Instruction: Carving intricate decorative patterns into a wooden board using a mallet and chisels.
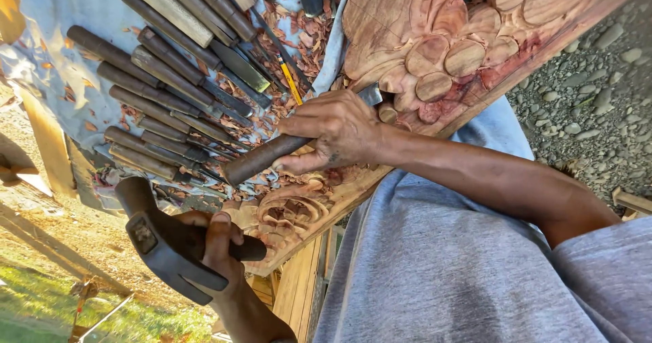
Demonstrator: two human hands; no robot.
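The right hand (336, 129) was wrapped around a chisel (272, 154), fingers curled over its dark round handle and thumb underneath, with the metal blade end showing just past the knuckles and set against the carved wooden panel (435, 51). That panel lay directly under and beyond this hand, its reddish relief of rounded petals and leaf shapes spreading away from the blade, while a paler scrolled section of the same carving sat between the two hands. The left hand (214, 244) was closed tightly on the handle of a heavy dark hammer (159, 244), whose blocky head hung just outside the edge of the panel, held clear of the chisel handle and well short of touching it. Beyond the right hand, on the far side of the chisel, a crowded row of spare chisels (163, 85) with similar dark handles lay side by side on a pale blue cloth (47, 64) covering the surface, and a yellow pencil (292, 85) rested among them near the knuckles. Reddish wood chips (309, 34) were scattered thickly over the cloth and between the tools. The person's grey shirt (441, 268) filled the space beneath the right forearm, hiding the near edge of the panel. Gravel (591, 98) lay past the panel's outer side, and grass (41, 302) showed below the hammer.
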